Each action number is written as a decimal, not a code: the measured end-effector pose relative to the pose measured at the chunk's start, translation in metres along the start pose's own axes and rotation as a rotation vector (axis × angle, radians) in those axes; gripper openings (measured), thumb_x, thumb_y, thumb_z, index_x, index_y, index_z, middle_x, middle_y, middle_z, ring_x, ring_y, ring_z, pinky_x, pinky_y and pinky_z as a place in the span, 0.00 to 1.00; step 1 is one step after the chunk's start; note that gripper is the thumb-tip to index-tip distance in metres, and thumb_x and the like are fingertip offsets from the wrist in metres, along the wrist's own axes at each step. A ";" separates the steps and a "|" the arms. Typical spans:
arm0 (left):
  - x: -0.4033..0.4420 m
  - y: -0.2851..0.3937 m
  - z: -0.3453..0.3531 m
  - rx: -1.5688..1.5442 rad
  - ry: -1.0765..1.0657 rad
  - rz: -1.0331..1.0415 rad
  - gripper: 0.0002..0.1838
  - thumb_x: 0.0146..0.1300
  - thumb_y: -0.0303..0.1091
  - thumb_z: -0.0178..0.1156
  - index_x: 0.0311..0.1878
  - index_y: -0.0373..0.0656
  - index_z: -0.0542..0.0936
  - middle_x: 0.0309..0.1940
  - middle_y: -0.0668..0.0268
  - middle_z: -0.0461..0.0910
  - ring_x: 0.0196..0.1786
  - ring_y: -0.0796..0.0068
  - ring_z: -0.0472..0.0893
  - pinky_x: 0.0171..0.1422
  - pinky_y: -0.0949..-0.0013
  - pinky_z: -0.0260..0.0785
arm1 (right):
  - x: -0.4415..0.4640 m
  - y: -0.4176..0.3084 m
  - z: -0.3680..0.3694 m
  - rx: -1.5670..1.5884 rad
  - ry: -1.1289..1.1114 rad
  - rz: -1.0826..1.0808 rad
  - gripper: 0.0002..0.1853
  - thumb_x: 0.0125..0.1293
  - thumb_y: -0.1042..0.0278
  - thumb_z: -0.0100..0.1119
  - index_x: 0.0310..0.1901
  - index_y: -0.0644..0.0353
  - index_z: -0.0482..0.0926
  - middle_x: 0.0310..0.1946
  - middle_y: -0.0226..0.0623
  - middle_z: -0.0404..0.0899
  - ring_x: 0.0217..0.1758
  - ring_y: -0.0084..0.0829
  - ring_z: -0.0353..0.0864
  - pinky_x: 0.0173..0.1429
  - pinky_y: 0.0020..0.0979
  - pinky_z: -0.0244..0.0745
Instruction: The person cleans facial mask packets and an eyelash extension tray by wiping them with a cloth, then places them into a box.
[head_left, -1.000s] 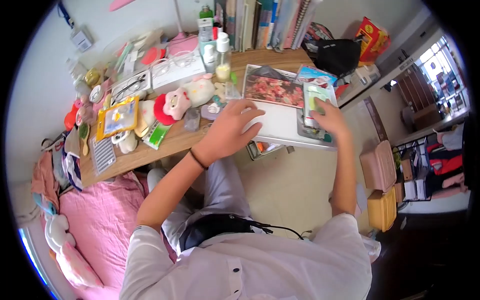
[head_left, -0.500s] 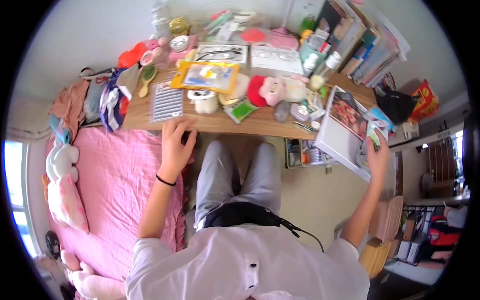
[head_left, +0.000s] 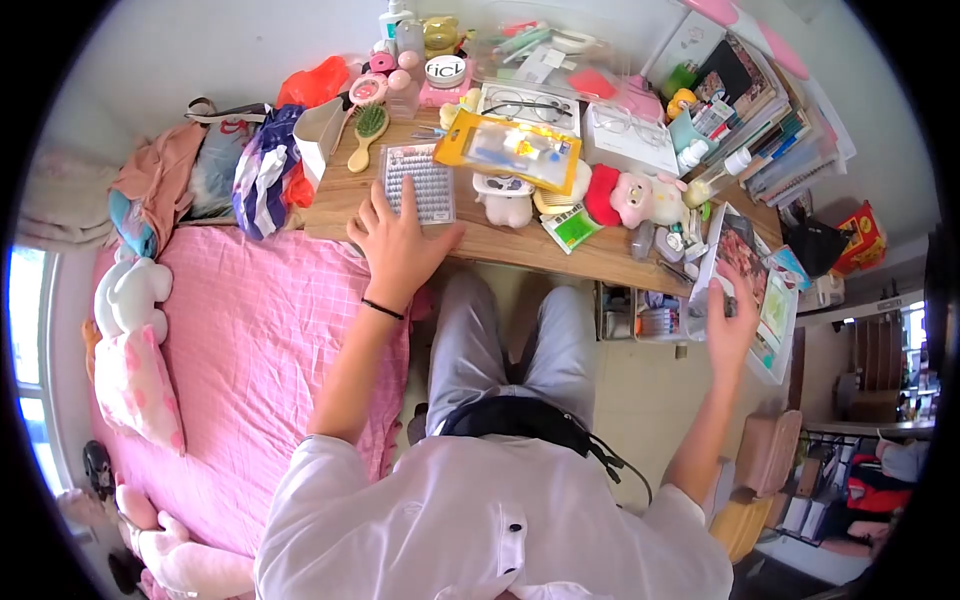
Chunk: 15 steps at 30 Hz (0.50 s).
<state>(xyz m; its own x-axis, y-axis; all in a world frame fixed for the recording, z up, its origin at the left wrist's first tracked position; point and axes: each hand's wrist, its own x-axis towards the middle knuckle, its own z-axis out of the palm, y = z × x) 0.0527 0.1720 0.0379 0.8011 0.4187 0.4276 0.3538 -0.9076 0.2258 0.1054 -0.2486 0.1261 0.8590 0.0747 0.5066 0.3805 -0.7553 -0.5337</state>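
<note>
My left hand [head_left: 398,245] has its fingers spread at the front edge of the desk. Its fingertips touch a clear-lidded tray of false eyelash clusters [head_left: 425,190], with rows of small dark tufts. My right hand [head_left: 733,325] reaches into a shallow white box [head_left: 701,262] at the desk's right end. Its thumb and fingers are bent around a small greyish item that I cannot make out. A picture with red tones [head_left: 740,243] lies in that box, and a green-and-white packet [head_left: 776,305] lies right of the hand.
A yellow pouch [head_left: 515,150], a hairbrush [head_left: 368,135], plush toys [head_left: 630,198], a green packet [head_left: 572,229] and eyeglasses [head_left: 530,108] crowd the wooden desk [head_left: 490,240]. Books [head_left: 790,135] stand at the back right. Left is a pink bed [head_left: 250,350]; under the desk, a drawer unit [head_left: 650,315].
My view has shifted, so the desk sits further right. The left hand has spread its fingers onto the lash tray. The right hand has let go of the green-and-white packet, now in the box.
</note>
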 end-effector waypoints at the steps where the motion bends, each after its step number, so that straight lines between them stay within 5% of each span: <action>1: 0.000 0.002 0.001 -0.005 -0.006 0.002 0.52 0.49 0.68 0.70 0.73 0.46 0.70 0.71 0.45 0.64 0.68 0.41 0.67 0.69 0.38 0.55 | -0.004 -0.007 0.004 0.019 -0.011 0.013 0.14 0.70 0.71 0.62 0.54 0.67 0.82 0.49 0.44 0.86 0.54 0.35 0.83 0.64 0.34 0.72; 8: 0.004 0.002 0.006 -0.099 0.096 -0.084 0.46 0.48 0.57 0.75 0.69 0.45 0.75 0.67 0.47 0.67 0.66 0.40 0.67 0.70 0.43 0.59 | -0.022 -0.040 0.018 0.078 -0.048 0.016 0.11 0.69 0.74 0.62 0.50 0.68 0.83 0.46 0.44 0.85 0.52 0.36 0.84 0.61 0.33 0.74; 11: -0.010 -0.016 -0.007 -0.290 0.195 -0.021 0.35 0.49 0.45 0.75 0.61 0.43 0.80 0.64 0.48 0.69 0.65 0.45 0.69 0.71 0.49 0.63 | -0.032 -0.047 0.023 0.116 -0.068 -0.035 0.10 0.68 0.75 0.62 0.49 0.67 0.84 0.43 0.44 0.85 0.48 0.37 0.85 0.57 0.32 0.75; 15: -0.038 -0.036 -0.037 -0.560 0.171 -0.002 0.35 0.47 0.41 0.76 0.61 0.42 0.80 0.62 0.51 0.70 0.65 0.48 0.70 0.70 0.50 0.62 | -0.043 -0.054 0.028 0.162 -0.104 -0.044 0.09 0.67 0.74 0.63 0.47 0.66 0.85 0.38 0.42 0.85 0.41 0.35 0.85 0.51 0.30 0.77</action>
<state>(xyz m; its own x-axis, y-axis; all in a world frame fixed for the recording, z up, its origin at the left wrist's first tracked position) -0.0086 0.1897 0.0463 0.6949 0.4611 0.5518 0.0083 -0.7725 0.6350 0.0577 -0.1931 0.1141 0.8676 0.1787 0.4640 0.4617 -0.6357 -0.6186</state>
